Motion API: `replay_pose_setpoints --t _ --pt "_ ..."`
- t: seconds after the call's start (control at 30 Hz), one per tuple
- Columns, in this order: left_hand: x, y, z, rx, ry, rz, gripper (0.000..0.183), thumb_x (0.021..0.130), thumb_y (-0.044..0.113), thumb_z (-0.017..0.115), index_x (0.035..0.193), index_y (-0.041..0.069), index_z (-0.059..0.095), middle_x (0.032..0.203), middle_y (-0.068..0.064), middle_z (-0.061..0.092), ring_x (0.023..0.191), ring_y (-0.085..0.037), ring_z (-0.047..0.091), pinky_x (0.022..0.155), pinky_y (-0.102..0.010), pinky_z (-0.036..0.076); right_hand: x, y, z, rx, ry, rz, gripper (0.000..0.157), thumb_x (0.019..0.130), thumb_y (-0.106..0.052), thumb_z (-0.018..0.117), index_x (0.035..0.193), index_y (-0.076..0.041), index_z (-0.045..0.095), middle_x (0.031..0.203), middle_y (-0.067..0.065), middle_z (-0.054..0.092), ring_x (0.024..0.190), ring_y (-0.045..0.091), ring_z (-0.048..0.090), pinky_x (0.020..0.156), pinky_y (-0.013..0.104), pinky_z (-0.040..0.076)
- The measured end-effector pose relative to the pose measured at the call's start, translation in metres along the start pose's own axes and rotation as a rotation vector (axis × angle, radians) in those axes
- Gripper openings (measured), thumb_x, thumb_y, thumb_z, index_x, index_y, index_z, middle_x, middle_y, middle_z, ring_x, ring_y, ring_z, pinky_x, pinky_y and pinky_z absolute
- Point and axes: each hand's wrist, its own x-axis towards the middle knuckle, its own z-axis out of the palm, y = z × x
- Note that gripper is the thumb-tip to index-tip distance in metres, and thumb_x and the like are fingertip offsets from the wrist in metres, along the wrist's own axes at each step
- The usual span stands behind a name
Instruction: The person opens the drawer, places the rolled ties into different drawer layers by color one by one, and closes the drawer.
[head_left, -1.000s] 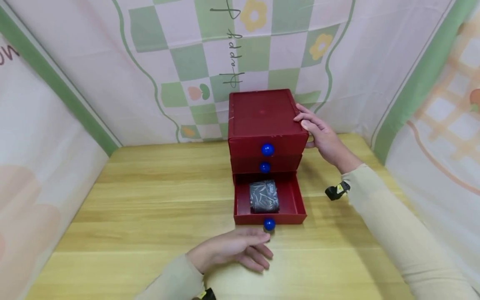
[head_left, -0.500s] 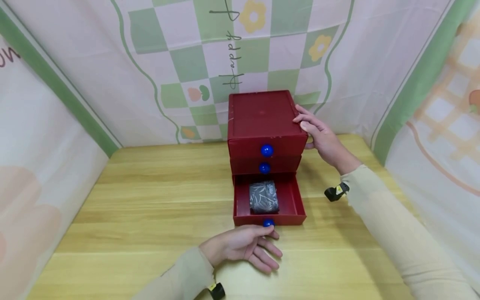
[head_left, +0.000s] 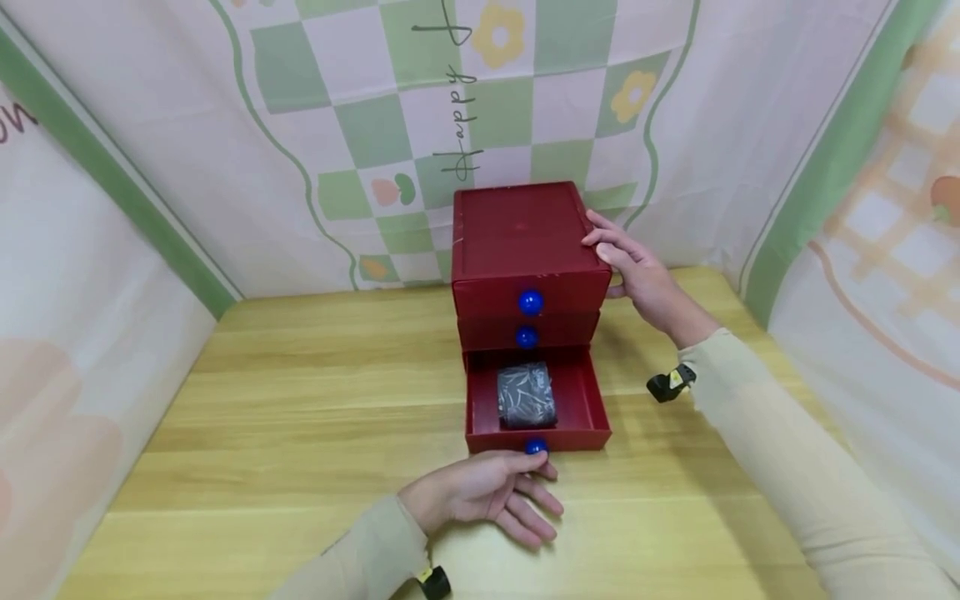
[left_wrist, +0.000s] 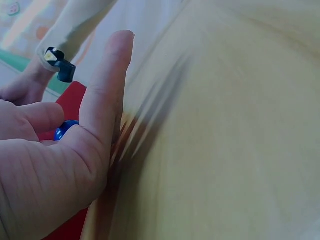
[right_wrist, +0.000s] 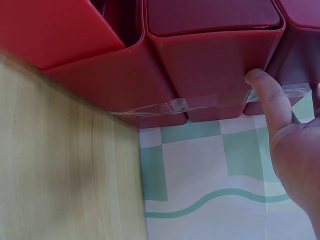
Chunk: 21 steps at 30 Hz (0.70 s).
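A small dark-red cabinet (head_left: 517, 229) with blue ball knobs stands at the back of the table, its bottom drawer (head_left: 577, 438) pulled out. Inside that drawer lies a dark packet in shiny clear wrapping (head_left: 527, 395). My left hand (head_left: 491, 493) pinches the drawer's blue knob (head_left: 536, 447) between thumb and index finger, the other fingers spread out below. The left wrist view shows the knob (left_wrist: 66, 129) partly hidden behind the thumb. My right hand (head_left: 637, 271) rests on the cabinet's right side and top edge; one finger (right_wrist: 270, 97) presses the side wall in the right wrist view.
The two upper drawers are closed, with blue knobs (head_left: 531, 302) on their fronts. Clear tape (right_wrist: 178, 105) runs across the cabinet's side. A patterned cloth (head_left: 367, 100) hangs close behind the cabinet, and more cloth borders the wooden table (head_left: 315, 417) left and right.
My left hand has moved right and slightly up from below the drawer front and taken hold of the knob. The right hand stays on the cabinet, and the drawer has barely moved.
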Motion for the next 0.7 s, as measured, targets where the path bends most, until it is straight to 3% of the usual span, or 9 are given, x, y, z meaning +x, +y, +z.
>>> replay_pose_setpoints --t 0.4,0.7 --pt "-0.0007 0.0061 0.0033 0.019 0.016 -0.008 0.053 0.107 0.044 0.047 0.136 -0.001 0.049 0.120 -0.026 0.067 0.100 -0.045 0.070 0.083 -0.058 0.056 -0.0006 0.0000 -0.0006 -0.003 0.004 -0.008 0.027 0.107 -0.032 0.052 0.125 -0.015 0.064 0.166 -0.012 0.023 0.143 0.028 0.034 0.069 0.037 0.061" --pt "0.0020 0.0086 0.0024 0.039 0.021 -0.012 0.055 0.107 0.045 0.047 0.136 -0.001 0.050 0.116 -0.020 0.069 0.090 -0.033 0.073 0.082 -0.056 0.057 -0.0011 0.0002 0.0007 0.010 0.002 -0.005 0.027 0.107 -0.031 0.052 0.125 -0.015 0.064 0.166 -0.011 0.023 0.145 0.028 0.032 0.069 0.037 0.061"
